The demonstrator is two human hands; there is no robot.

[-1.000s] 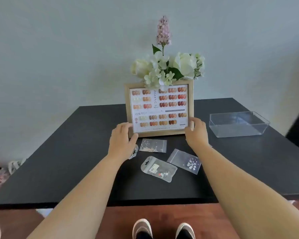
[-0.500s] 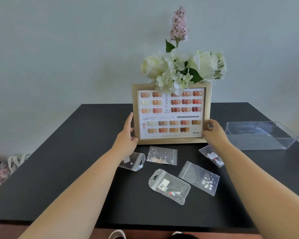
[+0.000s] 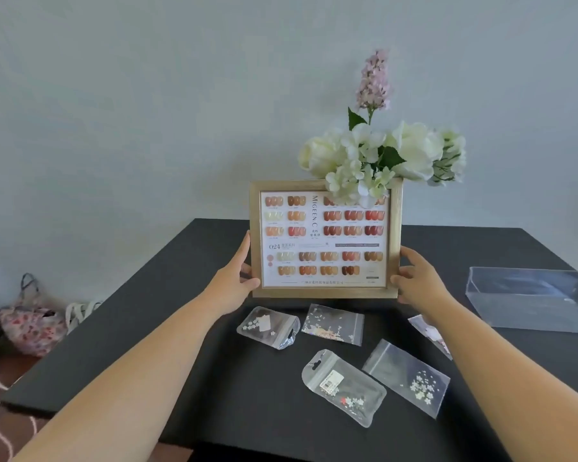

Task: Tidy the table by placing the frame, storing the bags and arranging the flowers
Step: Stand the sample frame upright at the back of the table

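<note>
**Frame upright, both hands on it**

Mid-tabletop, toward the far edge: wooden frame (image 3: 326, 240) stands upright, facing the camera, nail-colour chart inside. Its bottom edge looks to be on or just above the tabletop (image 3: 154, 328); can't tell which.

Left hand (image 3: 231, 285) is on the frame's left side, fingers (image 3: 244, 248) reaching up along the outer edge, thumb closed onto the front at the lower left corner. Right hand (image 3: 419, 283) mirrors it on the right side, fingers (image 3: 411, 256) wrapped around the outer edge, thumb pressed on the front near the lower right corner. Both hands gripping the frame, nothing else in them.

Flowers (image 3: 384, 155): white blooms plus one tall pink sprig, directly behind the frame's top right corner, some petals hanging over the top edge. Whatever holds them is hidden by the frame.

Bags, all flat on the tabletop, nearer the camera than the frame:
- hang-hole pouch (image 3: 269, 326), just below the left hand
- glitter zip bag (image 3: 332, 324), beside it to the right
- labelled pouch (image 3: 343, 387), closer to the near edge
- clear zip bag (image 3: 407, 378) with white flower bits, right of the labelled pouch
- fifth bag (image 3: 429, 331), partly hidden under the right forearm

Clear plastic box (image 3: 528, 306) sits at the right edge, well apart from the bags.
</note>
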